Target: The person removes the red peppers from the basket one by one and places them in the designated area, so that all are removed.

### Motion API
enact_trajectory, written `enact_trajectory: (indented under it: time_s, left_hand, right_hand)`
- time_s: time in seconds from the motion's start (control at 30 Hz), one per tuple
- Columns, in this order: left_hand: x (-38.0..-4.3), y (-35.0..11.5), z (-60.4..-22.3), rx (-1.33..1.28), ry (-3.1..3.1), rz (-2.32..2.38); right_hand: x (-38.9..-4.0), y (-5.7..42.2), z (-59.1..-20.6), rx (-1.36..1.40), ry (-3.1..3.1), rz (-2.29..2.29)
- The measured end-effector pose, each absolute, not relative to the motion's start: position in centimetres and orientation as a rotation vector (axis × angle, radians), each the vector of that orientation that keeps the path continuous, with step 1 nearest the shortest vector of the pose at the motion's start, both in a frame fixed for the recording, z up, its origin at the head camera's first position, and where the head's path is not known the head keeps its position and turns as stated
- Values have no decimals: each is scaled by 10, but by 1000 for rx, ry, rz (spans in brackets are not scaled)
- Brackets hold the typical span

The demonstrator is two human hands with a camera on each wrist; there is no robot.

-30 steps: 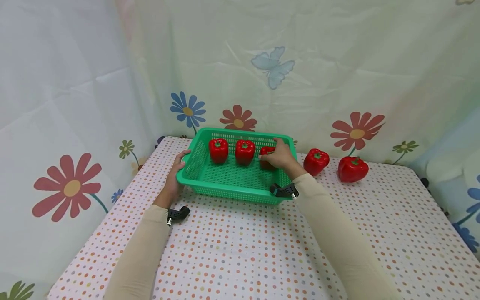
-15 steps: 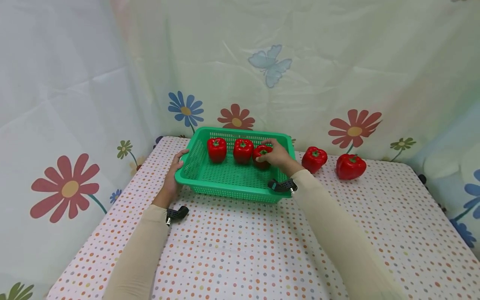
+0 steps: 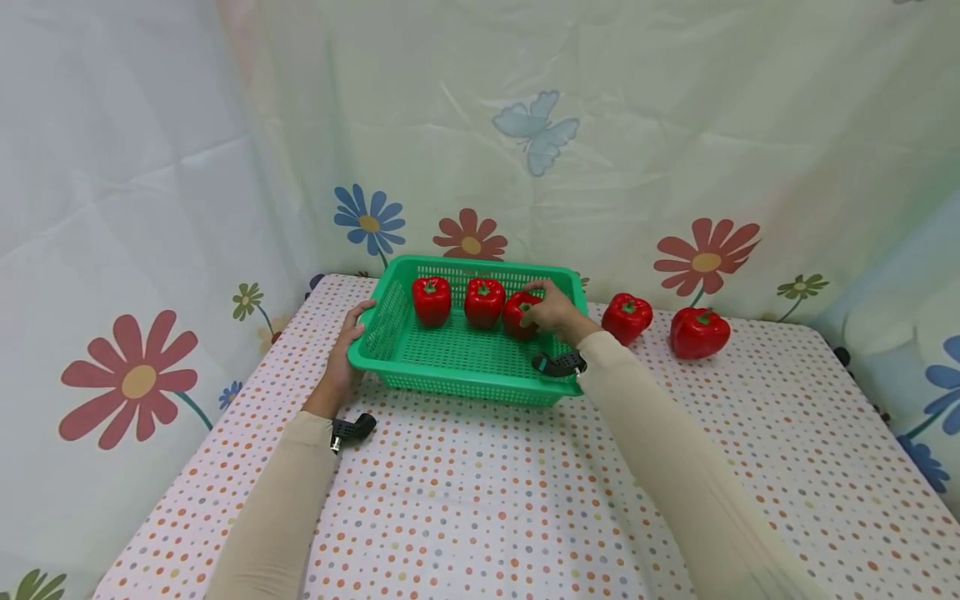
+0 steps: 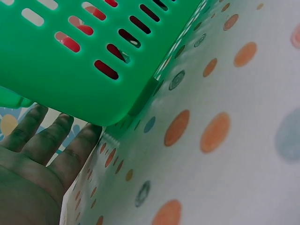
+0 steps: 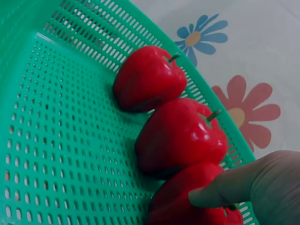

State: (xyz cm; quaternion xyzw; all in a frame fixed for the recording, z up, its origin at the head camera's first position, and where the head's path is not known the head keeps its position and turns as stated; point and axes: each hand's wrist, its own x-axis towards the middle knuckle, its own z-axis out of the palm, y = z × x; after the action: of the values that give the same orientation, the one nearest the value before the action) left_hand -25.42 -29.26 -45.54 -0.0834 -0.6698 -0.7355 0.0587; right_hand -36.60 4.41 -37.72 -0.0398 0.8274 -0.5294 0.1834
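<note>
A green plastic basket (image 3: 450, 372) with slotted walls stands on the table, holding three red bell peppers in a row along its far wall. The left pepper (image 3: 431, 304) sits slightly apart from the middle pepper (image 3: 483, 305). My right hand (image 3: 557, 313) holds the right-hand pepper (image 3: 516, 318) close beside the middle one, the thumb (image 5: 213, 192) on its near side; the other fingertips are partly hidden. At the basket's left end, my left hand (image 3: 343, 358) touches the outside, its fingers (image 4: 75, 152) extended against the basket in the left wrist view.
Two more red bell peppers, one nearer (image 3: 627, 317) and one farther right (image 3: 699, 333), lie on the dotted tablecloth (image 3: 465, 483) right of the basket. A flower-printed curtain (image 3: 630, 150) hangs close behind the table and along its sides.
My right hand has shifted the right-hand pepper leftward, narrowing the gap to the middle pepper. My left hand has stayed at the basket's left end. The head view has shifted slightly.
</note>
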Motion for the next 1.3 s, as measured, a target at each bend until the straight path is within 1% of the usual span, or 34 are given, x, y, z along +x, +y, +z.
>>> enact_trajectory:
  time_s: [0.3,0.77,1.3]
  left_hand:
    - [-258,-292,-457,-243,-2030,-2230]
    - [-259,-294,-458,-239,-2036,-2223]
    - [-258,-296,-459,-243,-2047,-2207]
  right_hand:
    - [-368,46,-375,8,2239,-1540]
    - [-371,43,-374,73,2198,-1503]
    - [-371,43,-377,34,2231,-1469]
